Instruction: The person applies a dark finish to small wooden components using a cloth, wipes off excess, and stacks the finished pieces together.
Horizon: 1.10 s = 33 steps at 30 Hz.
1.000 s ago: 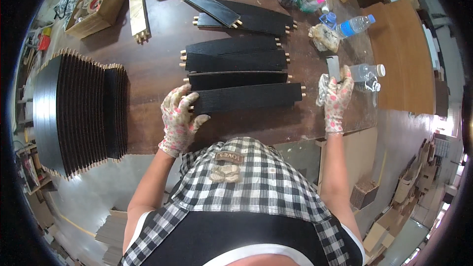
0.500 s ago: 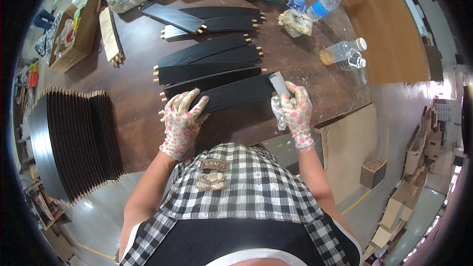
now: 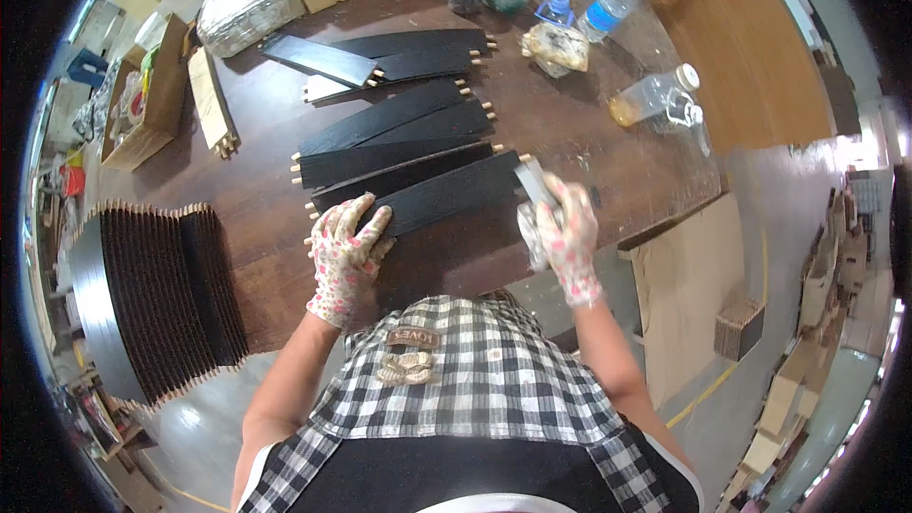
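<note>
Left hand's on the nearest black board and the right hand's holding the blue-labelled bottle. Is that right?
Not the bottle: in the head view, the right hand holds a flat grey piece. The left hand is on the nearest black board.

Around us we see a smooth grey floor (image 3: 209, 432) marked with yellow lines (image 3: 705, 397). Our dark brown desk (image 3: 271, 223) has a lighter brown panel (image 3: 750, 57) beside its right end; on the right, bright light (image 3: 855, 153) glares in, and cardboard (image 3: 781, 408) lies along the floor.

We're seeing the brown table (image 3: 271, 228) carrying black dowelled boards (image 3: 451, 195), one pale piece (image 3: 208, 100), a wrapped bundle (image 3: 252, 5) and clear plastic bottles (image 3: 651, 103).
</note>
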Available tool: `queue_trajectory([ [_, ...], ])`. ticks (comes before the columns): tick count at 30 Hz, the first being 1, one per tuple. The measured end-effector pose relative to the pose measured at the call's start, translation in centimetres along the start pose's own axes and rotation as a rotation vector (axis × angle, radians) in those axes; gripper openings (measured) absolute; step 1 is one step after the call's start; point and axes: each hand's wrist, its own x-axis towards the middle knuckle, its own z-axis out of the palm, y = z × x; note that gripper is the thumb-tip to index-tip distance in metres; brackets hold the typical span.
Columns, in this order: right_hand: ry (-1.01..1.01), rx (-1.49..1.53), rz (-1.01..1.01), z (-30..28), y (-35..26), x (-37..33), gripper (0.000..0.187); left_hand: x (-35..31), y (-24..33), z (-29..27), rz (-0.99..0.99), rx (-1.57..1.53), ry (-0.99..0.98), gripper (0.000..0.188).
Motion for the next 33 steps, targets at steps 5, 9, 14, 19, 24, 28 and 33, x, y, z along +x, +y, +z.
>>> queue_trajectory([
  [5,0.057,0.064,-0.072,-2.0,0.9,-2.2,0.035,-0.8,2.1,-1.9,0.022,0.024,0.112,0.046],
  [9,-0.076,-0.114,-0.205,-0.5,-3.2,3.5,0.032,-3.1,1.0,-0.4,0.14,-0.053,-0.031,0.046],
  [14,-0.307,-0.198,-0.548,4.3,-6.5,4.2,0.032,-3.7,0.9,0.3,0.124,-0.158,0.022,0.037],
  [19,-0.565,-0.034,-0.705,9.4,-14.3,4.7,0.026,-4.7,0.5,0.8,0.1,-0.234,-0.033,0.037],
  [24,-0.616,-0.138,-0.715,7.3,-12.5,6.2,0.022,-4.7,0.9,1.0,0.056,-0.257,0.01,0.032],
  [28,-0.53,-0.335,-0.393,-0.7,-5.3,8.3,0.029,-4.7,0.7,0.0,0.08,-0.179,0.065,0.028],
  [33,-0.353,-0.236,-0.48,-2.4,-3.1,6.1,0.032,-2.2,-3.6,-3.4,-0.421,-0.286,0.235,0.026],
])
